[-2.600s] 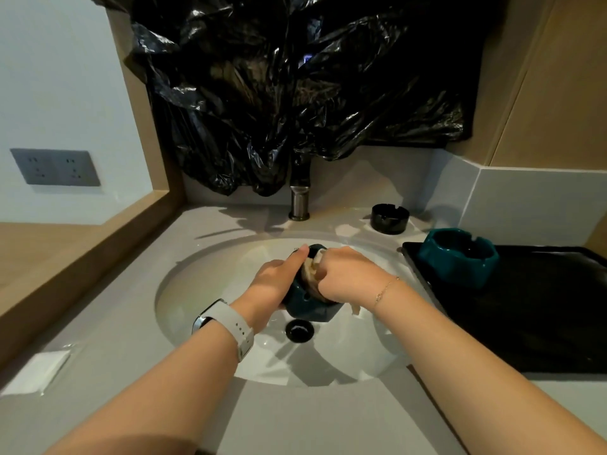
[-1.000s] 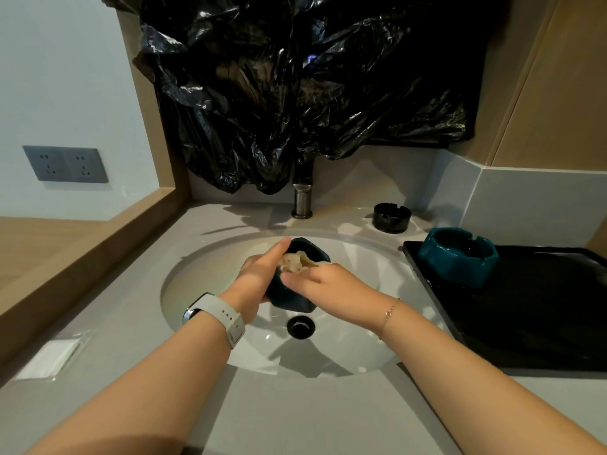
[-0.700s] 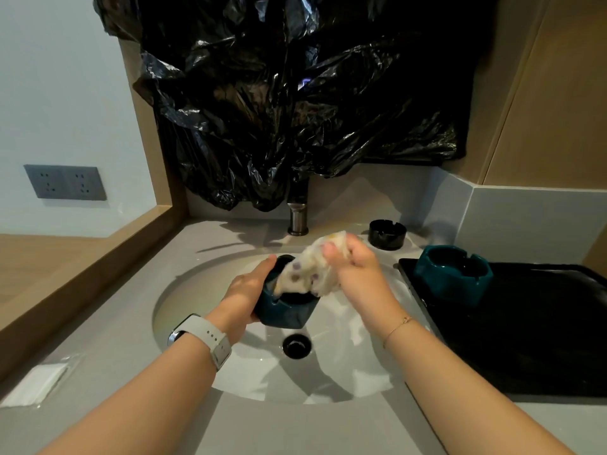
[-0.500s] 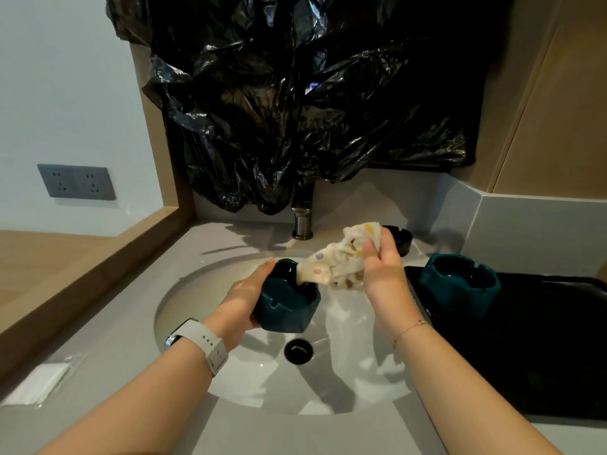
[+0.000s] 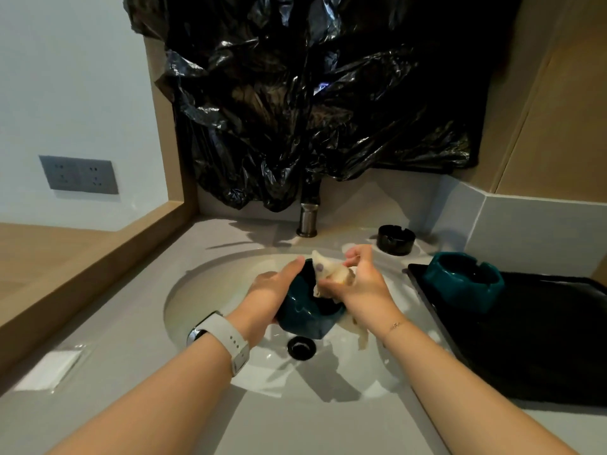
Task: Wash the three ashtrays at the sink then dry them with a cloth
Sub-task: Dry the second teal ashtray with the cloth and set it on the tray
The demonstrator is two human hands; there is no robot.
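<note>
Over the white sink basin (image 5: 203, 297) my left hand (image 5: 269, 293) grips a dark teal ashtray (image 5: 305, 318) by its left side, tilted toward me. My right hand (image 5: 364, 284) holds a cream spotted cloth (image 5: 328, 269) bunched against the ashtray's rim and hollow; a strip of cloth hangs below my wrist. A second teal ashtray (image 5: 463, 282) sits on the black tray (image 5: 542, 349) at the right. A small black ashtray (image 5: 395, 239) stands on the counter behind the basin.
The tap's metal base (image 5: 308, 221) rises behind the basin, its top hidden under a black plastic bag (image 5: 312, 93). The black drain (image 5: 301, 347) lies under the held ashtray. A small white packet (image 5: 49, 369) lies on the grey counter at left, beside a wooden ledge (image 5: 98, 257).
My right hand had lifted the cloth up out of the ashtray; now it has brought the cloth back down against the ashtray. My left hand has kept its grip.
</note>
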